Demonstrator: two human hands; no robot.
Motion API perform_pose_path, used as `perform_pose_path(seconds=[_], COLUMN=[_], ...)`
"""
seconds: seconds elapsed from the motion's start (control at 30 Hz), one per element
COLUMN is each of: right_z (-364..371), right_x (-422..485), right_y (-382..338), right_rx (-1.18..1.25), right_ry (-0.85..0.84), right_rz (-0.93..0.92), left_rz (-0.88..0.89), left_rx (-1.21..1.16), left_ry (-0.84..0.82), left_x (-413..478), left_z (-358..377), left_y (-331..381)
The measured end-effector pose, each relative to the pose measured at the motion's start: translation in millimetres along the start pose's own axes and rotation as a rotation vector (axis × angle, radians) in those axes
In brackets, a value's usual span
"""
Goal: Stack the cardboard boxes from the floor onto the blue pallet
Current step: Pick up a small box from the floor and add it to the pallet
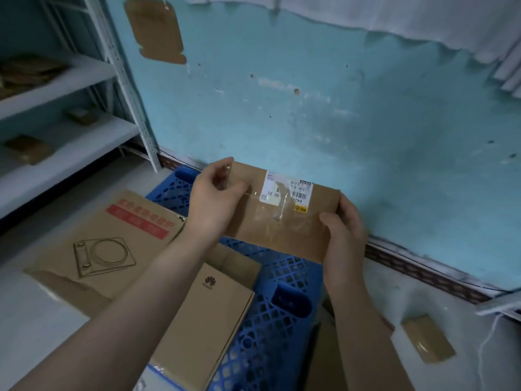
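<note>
Here the blue pallet fills the lower centre of the frame, and above its far edge we hold the labelled cardboard box, our left hand and right hand each pinching an end. With such light fingertip holds, it could slip or land crooked.

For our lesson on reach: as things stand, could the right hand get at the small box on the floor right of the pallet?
Probably not yet: the right hand and left hand both grip the labelled box. Once freed, the floor towards the small box looks open.
</note>
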State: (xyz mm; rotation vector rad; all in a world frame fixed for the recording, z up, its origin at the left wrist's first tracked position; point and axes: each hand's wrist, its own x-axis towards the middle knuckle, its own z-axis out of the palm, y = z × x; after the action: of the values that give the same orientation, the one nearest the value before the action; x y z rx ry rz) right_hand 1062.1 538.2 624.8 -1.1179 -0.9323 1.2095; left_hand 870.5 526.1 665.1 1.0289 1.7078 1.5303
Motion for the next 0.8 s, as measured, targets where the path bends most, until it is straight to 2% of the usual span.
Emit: perform_pose_path(seconds=[0.17,0.4,0.6,0.8], right_z=[39,89,134,163], right_x=[23,55,93,124], right_y=[22,90,215,372], right_rx=[-0.036,-0.066,-0.068,-0.168], right_ry=[-0.013,0.009,0.143,0.194], right_rz=[0.045,0.082,0.209,0.330], left_rz=[-0.036,-0.101,-0.191,-0.358], left_rx=[0.014,0.066,0.105,0.215], left_ry=[0.074,0.049,-0.123,-0.257], left_x=[38,106,187,244], left_z=[-17,-37,-47,-48], left_y=[-21,-90,-204,-366])
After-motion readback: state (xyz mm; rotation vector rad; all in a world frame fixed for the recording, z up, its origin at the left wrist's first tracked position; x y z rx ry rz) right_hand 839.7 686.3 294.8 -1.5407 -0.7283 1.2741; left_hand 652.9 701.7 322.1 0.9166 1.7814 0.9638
